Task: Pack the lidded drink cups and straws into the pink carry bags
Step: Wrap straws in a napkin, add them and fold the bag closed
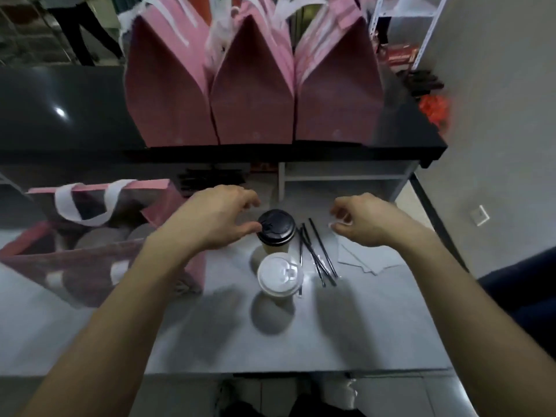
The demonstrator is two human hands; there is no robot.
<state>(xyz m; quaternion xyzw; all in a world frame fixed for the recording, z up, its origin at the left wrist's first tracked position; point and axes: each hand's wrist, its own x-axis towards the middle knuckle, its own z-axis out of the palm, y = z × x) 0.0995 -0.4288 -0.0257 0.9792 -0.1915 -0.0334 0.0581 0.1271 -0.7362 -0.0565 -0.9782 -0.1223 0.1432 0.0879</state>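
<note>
left hand (216,218) curled loosely at black-lidded cup (276,228), grip unclear; right hand (365,221) pinching something pale, unidentifiable. white-lidded cup (280,273), black straws (319,251) between hands still unpacked; open pink bag (99,236) beside left hand.

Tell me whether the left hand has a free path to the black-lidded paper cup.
Probably yes. The left hand hovers right beside the black-lidded paper cup, fingers spread towards its lid, with nothing between them. The white-lidded cup stands nearer the person, out of the way.
</note>
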